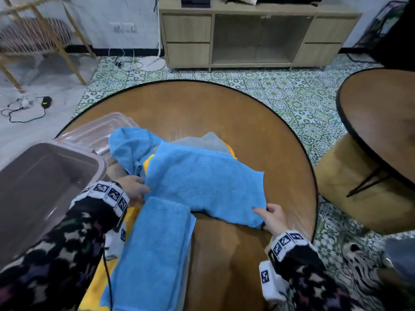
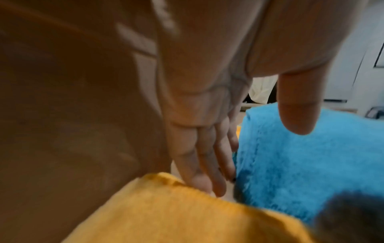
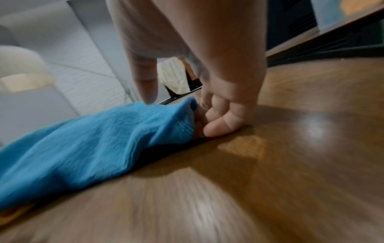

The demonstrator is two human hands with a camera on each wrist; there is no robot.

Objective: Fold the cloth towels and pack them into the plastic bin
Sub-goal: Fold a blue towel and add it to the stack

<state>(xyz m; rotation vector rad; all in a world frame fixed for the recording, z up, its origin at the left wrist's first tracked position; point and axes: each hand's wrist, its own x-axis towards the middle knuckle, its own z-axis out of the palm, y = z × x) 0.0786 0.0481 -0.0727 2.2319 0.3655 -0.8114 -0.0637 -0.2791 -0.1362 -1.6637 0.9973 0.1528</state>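
Note:
A blue towel [image 1: 202, 182] lies spread across the round wooden table [image 1: 224, 104]. My right hand [image 1: 267, 215] pinches its near right corner [image 3: 176, 115], thumb on top and fingers curled underneath against the wood. At the towel's left edge is my left hand [image 1: 141, 187]; its fingers [image 2: 199, 164] are straight beside the blue pile, with the thumb [image 2: 297, 115] above it and nothing held. A folded blue towel [image 1: 152, 254] lies in front on a yellow towel [image 1: 94, 295]. The brownish plastic bin [image 1: 98, 162] stands at the left, with nothing visible inside.
The bin's clear lid [image 1: 96, 131] lies behind the bin. A crumpled blue towel [image 1: 128, 144] and a grey towel [image 1: 211, 142] lie behind the spread one. A second round table [image 1: 381, 113] stands to the right and a wooden cabinet [image 1: 258, 37] beyond.

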